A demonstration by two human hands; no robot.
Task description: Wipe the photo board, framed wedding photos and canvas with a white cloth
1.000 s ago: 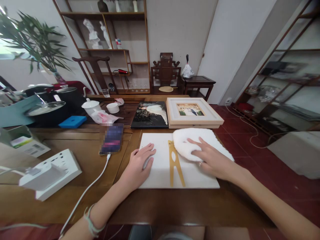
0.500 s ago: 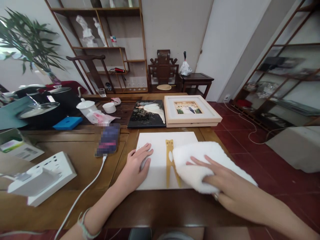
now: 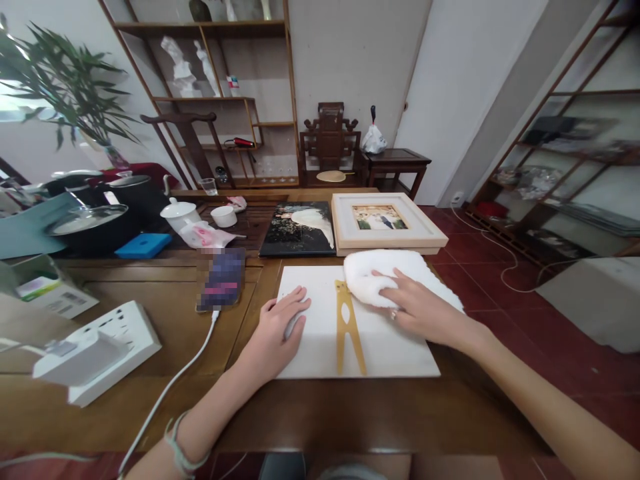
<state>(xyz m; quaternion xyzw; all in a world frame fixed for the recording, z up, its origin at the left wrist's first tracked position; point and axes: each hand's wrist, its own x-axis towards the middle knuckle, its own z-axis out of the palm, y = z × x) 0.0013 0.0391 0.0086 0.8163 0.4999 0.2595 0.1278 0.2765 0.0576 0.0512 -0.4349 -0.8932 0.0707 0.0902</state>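
A white board [image 3: 315,353] lies flat on the wooden table, with a long-legged yellow cat figure [image 3: 347,320] on its face. Whether that figure is printed or a separate piece, I cannot tell. My left hand [image 3: 283,330] rests open on the board's left part, fingers stretched toward the cat. My right hand [image 3: 417,307] grips a fluffy white towel [image 3: 380,263], pressing it onto the board's upper right. Part of the towel is bunched beneath its fingers and covers that corner.
Behind the board are a black picture panel [image 3: 283,233] and a pale wooden picture frame [image 3: 425,230]. To the left lie a phone [image 3: 223,280], its white cable [image 3: 185,370] and a power strip [image 3: 120,353]. Pots [image 3: 95,230] and a blue box [image 3: 143,245] stand farther back.
My right hand has moved the towel away from me, toward the board's far right corner, uncovering the board's lower right. My left hand stays on the board.
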